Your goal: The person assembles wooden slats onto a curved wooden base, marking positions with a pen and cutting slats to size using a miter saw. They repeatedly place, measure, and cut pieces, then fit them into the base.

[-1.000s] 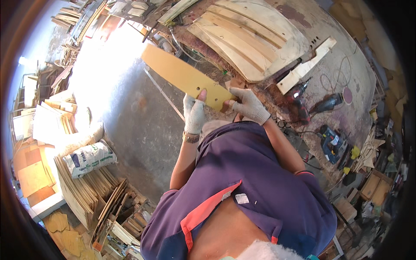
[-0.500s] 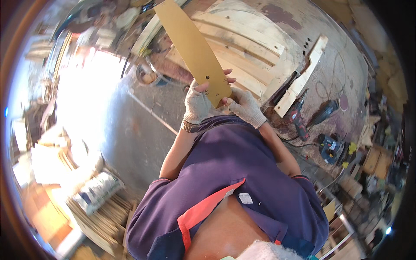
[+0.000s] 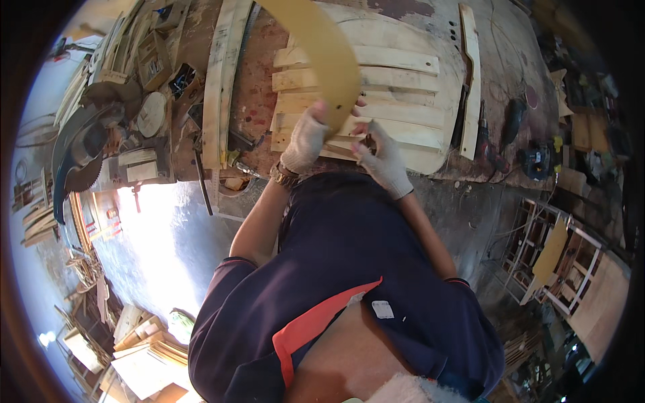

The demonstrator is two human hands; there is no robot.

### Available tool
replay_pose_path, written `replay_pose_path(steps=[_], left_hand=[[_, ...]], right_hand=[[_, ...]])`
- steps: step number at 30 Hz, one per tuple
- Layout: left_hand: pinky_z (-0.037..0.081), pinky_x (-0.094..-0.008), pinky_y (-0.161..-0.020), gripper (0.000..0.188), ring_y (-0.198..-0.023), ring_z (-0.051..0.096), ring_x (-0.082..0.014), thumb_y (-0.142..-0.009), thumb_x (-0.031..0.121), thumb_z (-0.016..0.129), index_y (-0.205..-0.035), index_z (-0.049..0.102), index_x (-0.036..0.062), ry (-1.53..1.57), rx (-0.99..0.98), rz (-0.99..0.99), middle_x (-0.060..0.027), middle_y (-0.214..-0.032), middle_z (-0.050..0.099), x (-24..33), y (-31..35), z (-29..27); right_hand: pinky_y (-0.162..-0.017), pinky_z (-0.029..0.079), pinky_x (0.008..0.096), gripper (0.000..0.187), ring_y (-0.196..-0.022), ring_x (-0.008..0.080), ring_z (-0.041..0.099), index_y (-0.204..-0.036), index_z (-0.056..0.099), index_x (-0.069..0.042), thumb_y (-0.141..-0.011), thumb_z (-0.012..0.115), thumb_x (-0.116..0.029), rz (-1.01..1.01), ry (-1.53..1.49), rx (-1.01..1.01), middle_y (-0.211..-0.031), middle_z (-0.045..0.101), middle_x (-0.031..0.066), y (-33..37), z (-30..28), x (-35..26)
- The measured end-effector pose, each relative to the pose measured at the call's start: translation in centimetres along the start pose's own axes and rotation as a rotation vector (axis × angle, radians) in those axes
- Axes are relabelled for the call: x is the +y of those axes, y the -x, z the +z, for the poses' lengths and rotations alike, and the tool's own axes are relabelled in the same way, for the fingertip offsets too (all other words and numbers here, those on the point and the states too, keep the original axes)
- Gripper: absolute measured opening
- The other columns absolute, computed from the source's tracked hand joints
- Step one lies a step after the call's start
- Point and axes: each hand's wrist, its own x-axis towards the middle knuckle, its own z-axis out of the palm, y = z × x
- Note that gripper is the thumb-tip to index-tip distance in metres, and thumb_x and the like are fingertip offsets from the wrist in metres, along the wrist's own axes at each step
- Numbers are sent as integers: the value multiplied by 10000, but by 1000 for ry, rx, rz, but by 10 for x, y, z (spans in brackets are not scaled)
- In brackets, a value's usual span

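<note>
My gloved left hand [image 3: 306,142] grips the lower end of a curved, yellow-tan panel [image 3: 330,60]. Its thumb lies on the near face, and fingertips show past the far edge. A dark hole sits close to that end, while the panel's top runs out of the picture. To the right, my gloved right hand [image 3: 385,163] is just off the panel, fingers bent and apart. Whether anything small lies between those fingertips is too blurred to tell. Below both hands' reach, on the bench, lies a set of pale wooden slats [image 3: 403,118] over a rounded board.
Right of the slats lie a notched wood strip [image 3: 472,80], a cordless drill [image 3: 496,161], a black power tool [image 3: 514,119] and a blue power tool [image 3: 536,163]. Long planks [image 3: 222,87] and a toothed saw blade [image 3: 82,178] are at left. A white metal frame [image 3: 586,285] stands lower right.
My right hand has come away from the panel's lower end. The panel has tilted, its face now more bowed in view, still in my left hand. The whole view has turned toward the bench.
</note>
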Motion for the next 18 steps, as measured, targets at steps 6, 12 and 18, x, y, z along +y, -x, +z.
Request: replay_pose_path(steps=[6, 12, 18], left_hand=[[446, -431, -919, 596, -1045, 570, -291, -880, 457, 711, -1404, 633, 184, -1410, -98, 369, -115, -1084, 589, -11, -10, 5], [444, -448, -953, 639, -1085, 576, -301, -842, 522, 716, -1397, 638, 216, -1469, -58, 363, -117, -1142, 613, -57, -6, 23], [452, -488, -987, 617, -1135, 569, -309, -826, 461, 759, -1371, 629, 202, -1532, 135, 298, -119, -1251, 625, -95, 7, -7]], right_hand=[[-1002, 515, 343, 1045, -1164, 205, 589, -1632, 170, -63, -886, 833, -371, -325, -580, 252, -1418, 542, 113, 1, -28, 11], [-843, 566, 370, 587, -1086, 234, 645, -1428, 485, -94, -923, 764, -202, 38, -567, 732, -1228, 648, 100, 5, -84, 40], [-649, 580, 367, 236, -811, 220, 678, -1152, 628, -65, -949, 721, -140, 131, -784, 867, -1004, 681, 74, 0, -138, 106]])
